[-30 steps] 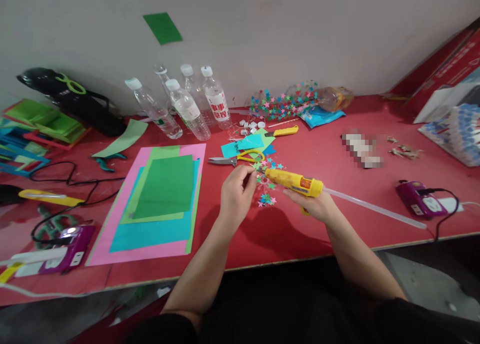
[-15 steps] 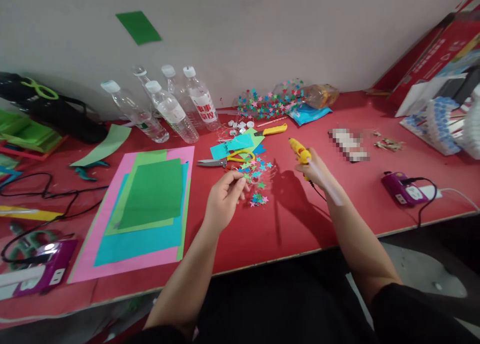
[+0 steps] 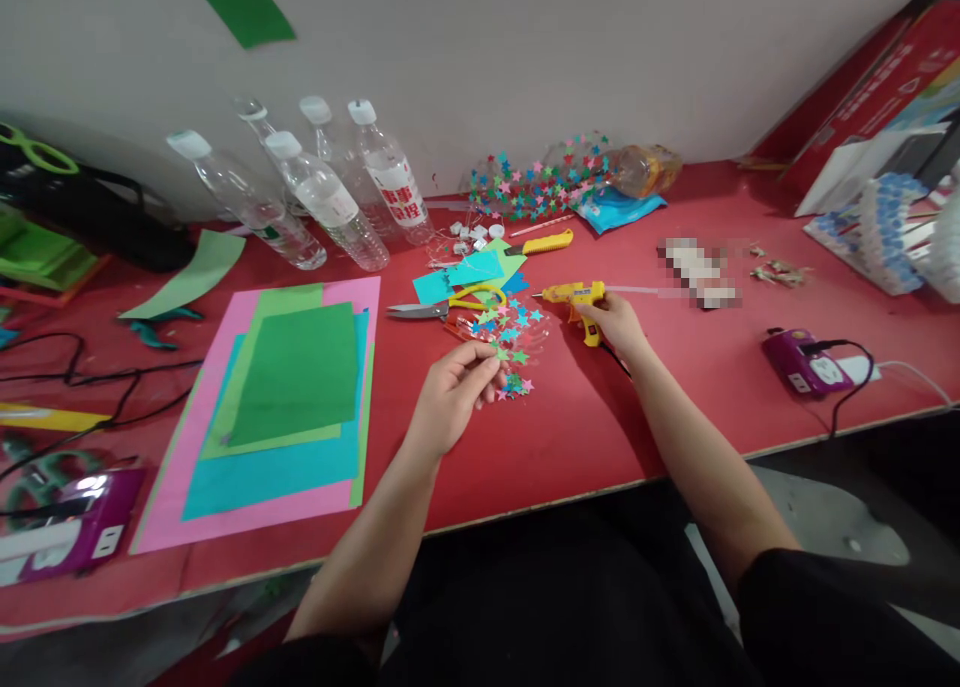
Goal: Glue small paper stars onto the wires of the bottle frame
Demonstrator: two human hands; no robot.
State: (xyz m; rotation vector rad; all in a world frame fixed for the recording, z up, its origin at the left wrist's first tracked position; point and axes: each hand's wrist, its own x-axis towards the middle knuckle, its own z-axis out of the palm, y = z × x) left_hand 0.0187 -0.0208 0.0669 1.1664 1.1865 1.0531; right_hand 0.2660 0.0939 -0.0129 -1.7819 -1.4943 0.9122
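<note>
My left hand (image 3: 456, 392) is pinched on a small light green paper star (image 3: 499, 351), which shows at the fingertips. In my right hand (image 3: 616, 325) is a yellow hot glue gun (image 3: 576, 295), its nozzle pointing left and a clear glue stick (image 3: 634, 289) sticking out of its back. Between the hands lie loose coloured stars (image 3: 514, 385) in a small heap, with more stars (image 3: 512, 319) scattered just behind. Yellow-handled scissors (image 3: 481, 299) rest behind my left hand, beside cut blue paper (image 3: 480, 267).
Stacked coloured paper sheets (image 3: 296, 377) lie at left, with several plastic bottles (image 3: 326, 202) behind. A star-covered bottle (image 3: 540, 182) lies along the wall. A yellow utility knife (image 3: 547, 243) is at the back. Purple power sockets (image 3: 806, 364) with cables sit at right.
My right hand has turned the glue gun so its nozzle now points left, closer to my left hand. My left hand keeps its pinch. The view has shifted slightly.
</note>
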